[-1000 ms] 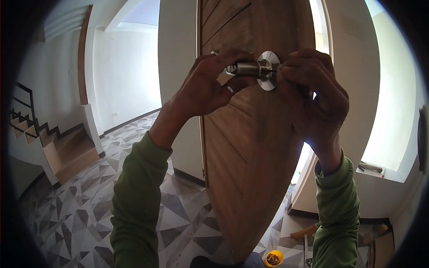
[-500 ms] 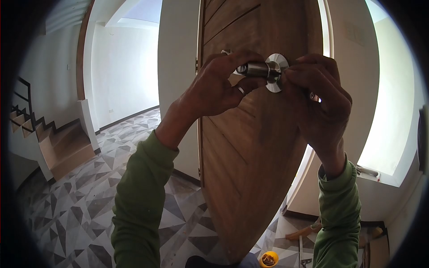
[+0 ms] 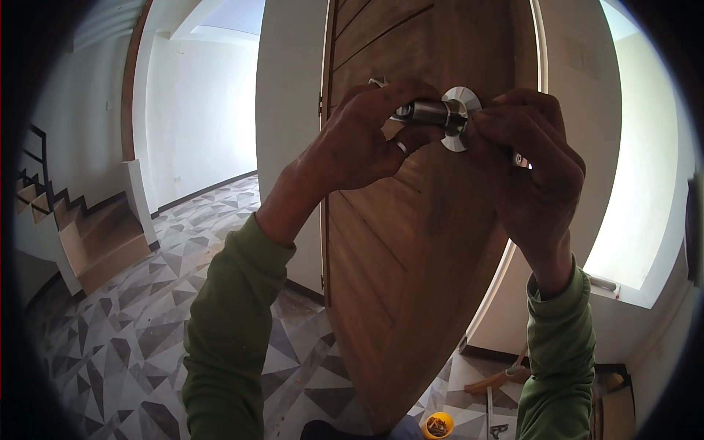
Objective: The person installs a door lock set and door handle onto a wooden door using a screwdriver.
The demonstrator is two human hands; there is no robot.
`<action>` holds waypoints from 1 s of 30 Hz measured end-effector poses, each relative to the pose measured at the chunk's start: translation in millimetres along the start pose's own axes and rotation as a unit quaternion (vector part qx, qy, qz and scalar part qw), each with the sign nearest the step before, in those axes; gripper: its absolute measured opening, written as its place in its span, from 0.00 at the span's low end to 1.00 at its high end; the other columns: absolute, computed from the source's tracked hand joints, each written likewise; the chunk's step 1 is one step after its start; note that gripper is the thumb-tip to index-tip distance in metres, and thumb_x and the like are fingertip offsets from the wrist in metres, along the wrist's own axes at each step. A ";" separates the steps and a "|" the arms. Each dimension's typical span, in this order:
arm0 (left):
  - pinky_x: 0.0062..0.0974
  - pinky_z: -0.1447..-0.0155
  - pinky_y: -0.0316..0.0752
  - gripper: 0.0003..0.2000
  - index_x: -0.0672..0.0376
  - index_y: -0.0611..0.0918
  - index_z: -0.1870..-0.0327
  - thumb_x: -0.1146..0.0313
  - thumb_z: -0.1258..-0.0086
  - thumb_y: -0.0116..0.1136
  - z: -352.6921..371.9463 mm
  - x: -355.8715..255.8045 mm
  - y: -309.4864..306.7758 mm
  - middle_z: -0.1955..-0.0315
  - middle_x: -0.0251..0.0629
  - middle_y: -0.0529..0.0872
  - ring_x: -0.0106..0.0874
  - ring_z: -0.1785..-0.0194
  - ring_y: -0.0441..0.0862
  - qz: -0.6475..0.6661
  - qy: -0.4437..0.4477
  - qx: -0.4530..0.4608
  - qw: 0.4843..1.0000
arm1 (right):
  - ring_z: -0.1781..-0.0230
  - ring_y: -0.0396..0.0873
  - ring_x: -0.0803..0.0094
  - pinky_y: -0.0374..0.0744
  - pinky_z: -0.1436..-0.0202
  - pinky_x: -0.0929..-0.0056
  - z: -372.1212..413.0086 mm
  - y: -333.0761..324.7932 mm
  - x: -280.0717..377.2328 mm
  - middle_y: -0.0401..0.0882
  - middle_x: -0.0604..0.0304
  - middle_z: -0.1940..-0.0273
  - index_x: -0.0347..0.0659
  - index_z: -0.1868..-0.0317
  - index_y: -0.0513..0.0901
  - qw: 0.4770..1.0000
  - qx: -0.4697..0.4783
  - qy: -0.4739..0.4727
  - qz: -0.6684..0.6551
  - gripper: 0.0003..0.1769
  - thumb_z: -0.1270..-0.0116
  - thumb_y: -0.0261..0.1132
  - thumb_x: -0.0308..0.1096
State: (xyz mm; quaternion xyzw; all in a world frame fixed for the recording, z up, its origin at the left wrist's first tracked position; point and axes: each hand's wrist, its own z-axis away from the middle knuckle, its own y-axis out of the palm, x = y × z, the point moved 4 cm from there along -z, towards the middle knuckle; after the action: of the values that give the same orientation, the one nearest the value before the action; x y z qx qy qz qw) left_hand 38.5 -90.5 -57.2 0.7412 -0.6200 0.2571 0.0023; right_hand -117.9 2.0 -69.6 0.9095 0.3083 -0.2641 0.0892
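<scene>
A brown wooden door (image 3: pixel 425 249) with diagonal grooves stands in front of me. On it sits a metal door handle (image 3: pixel 427 112) with a round, shiny rose plate (image 3: pixel 456 141) at its base. My left hand (image 3: pixel 359 139), a ring on one finger, grips the handle between thumb and fingers. At the plate's right side, the fingers of my right hand (image 3: pixel 539 161) are pinched together; whatever they hold is hidden. A small bright metal part (image 3: pixel 522 160), perhaps the latch, shows beside the right palm.
Below right, a yellow container (image 3: pixel 438 425) of small items stands on the patterned tile floor (image 3: pixel 154 345). A broom (image 3: pixel 488 382) and a metal square-like tool (image 3: pixel 493 418) lie nearby. Stairs (image 3: pixel 103 242) rise at the left, and a bright window opening (image 3: pixel 638 169) is at the right.
Both hands and the handle appear slightly further right in view, along with a small camera shift. The left grip on the handle and the right-hand pinch stay the same.
</scene>
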 end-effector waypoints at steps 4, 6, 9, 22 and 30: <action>0.26 0.51 0.76 0.17 0.59 0.79 0.50 0.74 0.41 0.69 -3.0 -0.6 -1.9 0.59 0.37 0.85 0.30 0.55 0.84 -0.006 -0.003 0.022 1.000 | 0.54 0.78 0.64 0.78 0.54 0.69 0.0 -0.8 -1.0 0.84 0.60 0.66 0.38 0.65 0.83 1.000 0.009 0.001 0.004 0.08 0.46 0.71 0.19; 0.26 0.50 0.76 0.17 0.60 0.80 0.51 0.74 0.41 0.69 -6.9 -1.4 -1.2 0.60 0.36 0.85 0.28 0.55 0.84 -0.008 -0.058 0.067 0.996 | 0.54 0.78 0.64 0.78 0.54 0.69 -0.8 -0.9 0.5 0.84 0.60 0.66 0.37 0.65 0.83 1.000 0.003 0.001 0.003 0.08 0.46 0.71 0.19; 0.25 0.49 0.76 0.17 0.61 0.80 0.52 0.73 0.42 0.70 -4.7 9.3 -0.5 0.60 0.35 0.85 0.26 0.55 0.83 0.046 -0.067 0.045 0.996 | 0.54 0.78 0.63 0.78 0.54 0.69 -0.5 -1.1 0.4 0.84 0.60 0.66 0.37 0.65 0.83 1.000 -0.004 0.006 0.000 0.08 0.46 0.71 0.19; 0.23 0.49 0.77 0.17 0.62 0.81 0.51 0.73 0.41 0.71 -1.3 9.7 5.0 0.59 0.33 0.84 0.23 0.55 0.83 0.123 -0.072 -0.004 0.990 | 0.54 0.81 0.64 0.80 0.57 0.71 -3.0 -1.4 1.9 0.84 0.60 0.66 0.37 0.66 0.84 1.000 0.009 -0.012 0.015 0.09 0.47 0.71 0.18; 0.24 0.48 0.77 0.16 0.62 0.80 0.51 0.73 0.40 0.69 -1.0 7.8 7.5 0.59 0.33 0.84 0.23 0.54 0.82 0.112 -0.068 -0.002 0.991 | 0.53 0.81 0.64 0.80 0.55 0.71 -2.1 -2.7 1.6 0.84 0.60 0.66 0.37 0.65 0.84 0.999 0.026 0.012 0.019 0.09 0.46 0.71 0.18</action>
State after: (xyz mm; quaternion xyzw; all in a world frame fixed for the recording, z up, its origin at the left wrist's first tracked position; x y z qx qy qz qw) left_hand 32.0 -99.1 -55.7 0.6826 -0.6987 0.2037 -0.0669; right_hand -117.6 5.7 -68.7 0.9203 0.2851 -0.2594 0.0667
